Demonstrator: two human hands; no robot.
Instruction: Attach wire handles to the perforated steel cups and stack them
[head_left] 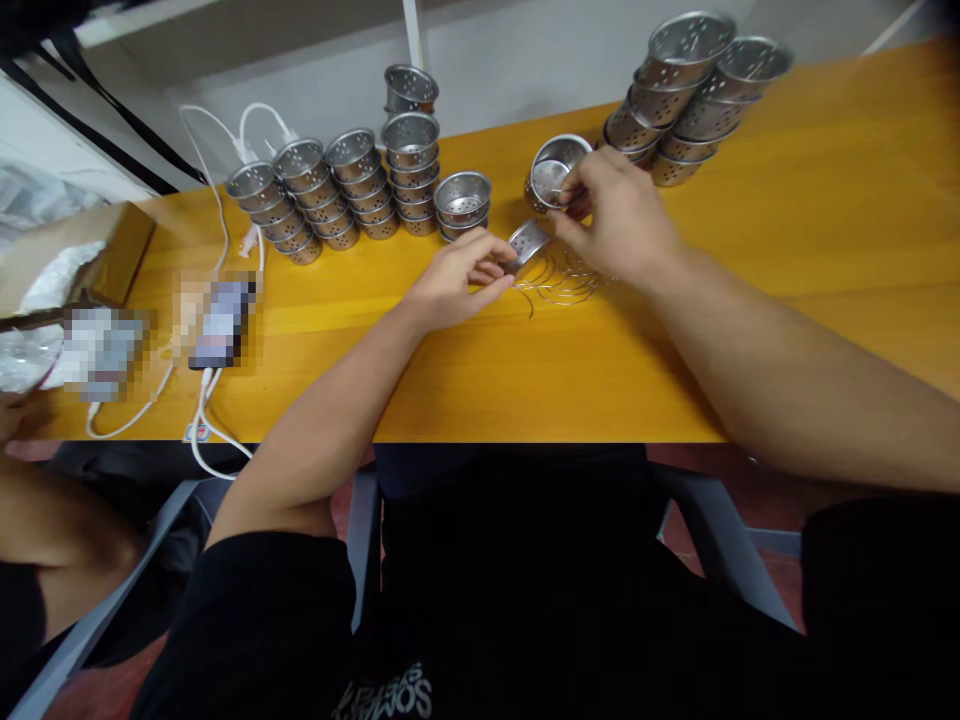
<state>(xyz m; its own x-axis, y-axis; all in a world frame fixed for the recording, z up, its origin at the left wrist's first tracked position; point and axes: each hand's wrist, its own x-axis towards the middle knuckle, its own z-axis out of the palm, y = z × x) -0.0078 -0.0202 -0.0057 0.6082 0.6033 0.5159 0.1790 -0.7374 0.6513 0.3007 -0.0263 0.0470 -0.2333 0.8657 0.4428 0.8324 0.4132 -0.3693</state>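
Yellow wooden desk [750, 300] carries stacked perforated metal cups [352, 190]; left hand [457, 280] and right hand [615, 215] fingers pinch a small shiny metal cup [527, 240] over thin wire rings [562, 285].

Black shirt [390, 660]: white print at chest, upside down, partly cut off, not legible. No other text.

Bright even overhead light, wide-angle edge warping, pixelated patches left.

Blk tee w/ white print, bare forearms.
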